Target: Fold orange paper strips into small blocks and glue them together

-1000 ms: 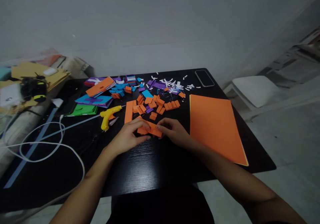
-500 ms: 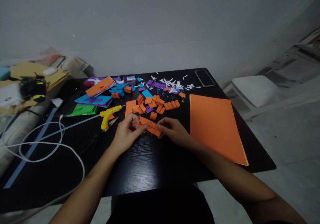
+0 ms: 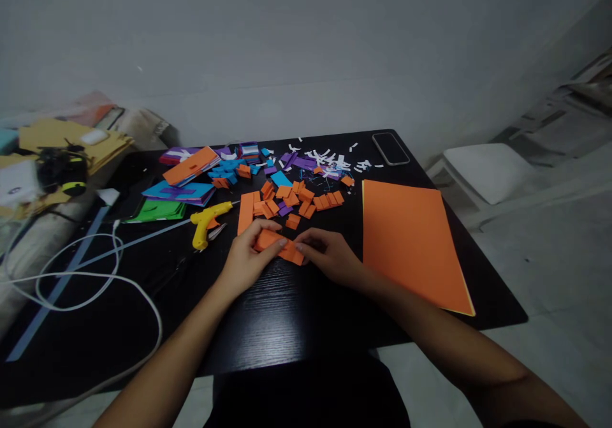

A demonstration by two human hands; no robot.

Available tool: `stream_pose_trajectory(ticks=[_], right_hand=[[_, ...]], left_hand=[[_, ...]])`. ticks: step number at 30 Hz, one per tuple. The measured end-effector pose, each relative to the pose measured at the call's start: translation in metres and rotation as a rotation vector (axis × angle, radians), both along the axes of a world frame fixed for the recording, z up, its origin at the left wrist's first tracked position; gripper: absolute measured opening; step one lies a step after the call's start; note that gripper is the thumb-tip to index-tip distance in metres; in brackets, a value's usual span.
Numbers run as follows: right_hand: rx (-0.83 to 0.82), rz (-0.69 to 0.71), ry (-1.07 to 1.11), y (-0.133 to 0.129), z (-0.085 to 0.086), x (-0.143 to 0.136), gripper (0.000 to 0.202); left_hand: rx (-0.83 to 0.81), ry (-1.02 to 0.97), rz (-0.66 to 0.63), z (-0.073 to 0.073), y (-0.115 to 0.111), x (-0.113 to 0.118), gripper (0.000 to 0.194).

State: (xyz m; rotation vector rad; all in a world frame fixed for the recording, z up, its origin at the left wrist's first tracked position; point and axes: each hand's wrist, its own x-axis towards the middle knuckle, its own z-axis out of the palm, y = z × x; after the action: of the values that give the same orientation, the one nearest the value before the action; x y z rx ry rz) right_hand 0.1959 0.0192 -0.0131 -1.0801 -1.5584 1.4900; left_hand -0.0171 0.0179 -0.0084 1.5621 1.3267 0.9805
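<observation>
Black surface (image 3: 329, 319); orange sheets (image 3: 411, 243) at right | left hand (image 3: 246, 261), right hand (image 3: 333, 259): fingers of both clamped on orange strip (image 3: 289, 253), held between them, near small orange pieces (image 3: 306, 196) | risk: uneven pinching could crease it crookedly; a tug could tear it

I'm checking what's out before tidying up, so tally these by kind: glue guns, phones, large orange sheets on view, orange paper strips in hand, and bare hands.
Yellow glue gun: 1
Phone: 1
Large orange sheet: 1
Held orange paper strip: 1
Hands, left hand and right hand: 2
Total: 6
</observation>
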Motion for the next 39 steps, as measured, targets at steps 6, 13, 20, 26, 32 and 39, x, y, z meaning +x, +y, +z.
stream_pose_trajectory(ticks=[6,13,20,26,32,39], right_hand=[[-0.058,0.013,0.082,0.000,-0.005,0.000,0.026],[-0.008,-0.117,0.096,0.000,-0.006,0.000,0.031],[0.082,-0.198,0.019,0.002,-0.002,0.002,0.023],[0.122,-0.222,0.006,0.001,-0.005,0.002,0.026],[0.131,-0.265,0.010,0.001,-0.003,0.002,0.016],[0.145,-0.243,0.143,0.003,-0.006,0.003,0.013]], left_hand=[[-0.092,-0.150,0.020,0.002,-0.002,0.005,0.027],[-0.030,-0.113,-0.073,0.005,-0.004,0.004,0.023],[0.148,0.170,-0.181,0.005,-0.004,0.001,0.029],[0.271,0.240,-0.182,0.003,-0.006,0.000,0.023],[0.220,0.194,-0.261,0.007,-0.012,0.001,0.029],[0.256,0.122,-0.238,0.007,-0.013,0.000,0.019]])
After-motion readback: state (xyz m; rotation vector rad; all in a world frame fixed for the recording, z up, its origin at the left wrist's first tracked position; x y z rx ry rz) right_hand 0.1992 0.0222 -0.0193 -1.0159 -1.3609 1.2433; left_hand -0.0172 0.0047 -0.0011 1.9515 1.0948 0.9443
